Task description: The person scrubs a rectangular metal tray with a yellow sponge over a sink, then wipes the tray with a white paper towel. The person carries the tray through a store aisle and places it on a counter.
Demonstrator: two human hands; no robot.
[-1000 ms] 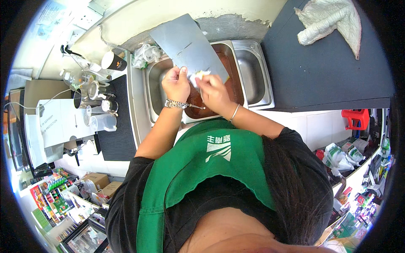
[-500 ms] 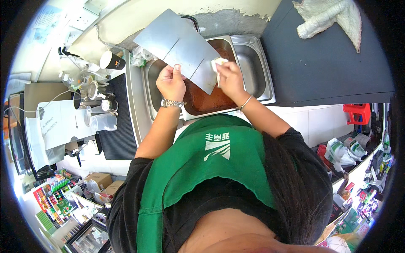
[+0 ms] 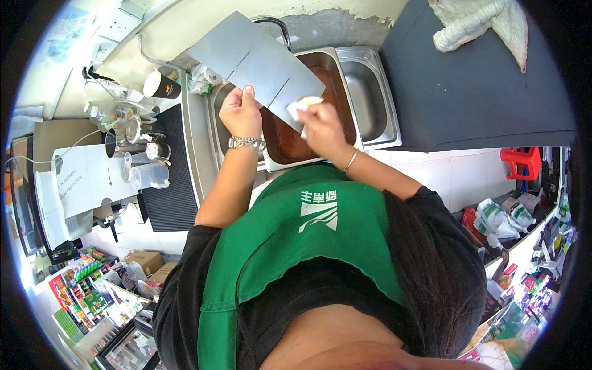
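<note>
A flat grey metal sheet with two narrow slits [image 3: 246, 61] is tilted over the sink. My left hand [image 3: 241, 112] grips its near left edge, thumb on top. In my right hand [image 3: 325, 128] is a white cloth or sponge with a yellowish part [image 3: 301, 105], pressed on the sheet's near right end; its exact kind is unclear. Beneath the sheet, a deep rectangular pan with a white rim and brown, wet-looking inside [image 3: 296, 151] rests across the sink. The sheet covers part of the pan.
The steel sink [image 3: 376, 105] has a bare basin at right, with a curved faucet [image 3: 274, 24] behind. A dark counter [image 3: 468, 92] bears a white towel [image 3: 478, 21]. To the left stand a paper cup [image 3: 161, 85], metal pitchers [image 3: 139, 131] and a black ribbed mat [image 3: 169, 185].
My right hand has moved the white cloth or sponge a little left and nearer along the sheet's end. My left hand and the sheet have shifted slightly left.
</note>
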